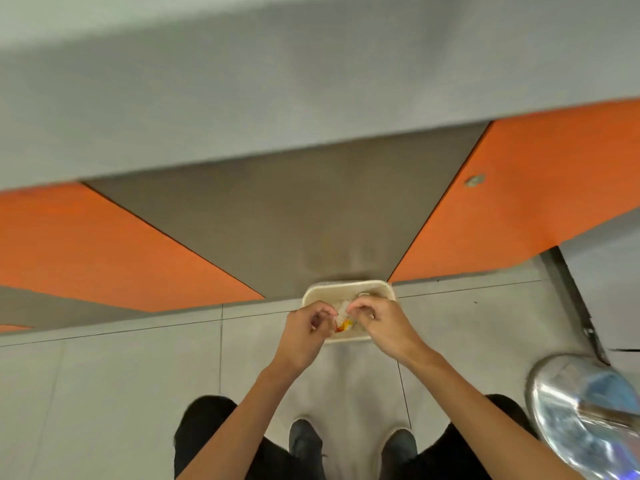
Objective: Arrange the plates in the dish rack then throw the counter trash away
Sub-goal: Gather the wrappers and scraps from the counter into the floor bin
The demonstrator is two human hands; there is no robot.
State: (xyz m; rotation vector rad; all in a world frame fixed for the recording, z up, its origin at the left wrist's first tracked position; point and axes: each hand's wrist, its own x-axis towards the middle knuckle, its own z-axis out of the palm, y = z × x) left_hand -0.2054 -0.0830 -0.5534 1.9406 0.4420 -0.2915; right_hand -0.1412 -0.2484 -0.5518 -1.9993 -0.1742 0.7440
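A small cream bin (346, 289) stands on the floor against the cabinet base, right in front of my feet. Both my hands hover over its opening. My left hand (306, 332) and my right hand (375, 320) have curled fingers and pinch crumpled trash (343, 318) between them, whitish with a red and yellow bit. The trash sits just above the inside of the bin. No plates or dish rack are in view.
Orange cabinet doors (104, 244) flank a brown panel (294, 209) under the grey counter edge (277, 109). A shiny metal lid or bowl (585, 410) sits at the lower right. Grey floor tiles (138, 393) spread around my shoes.
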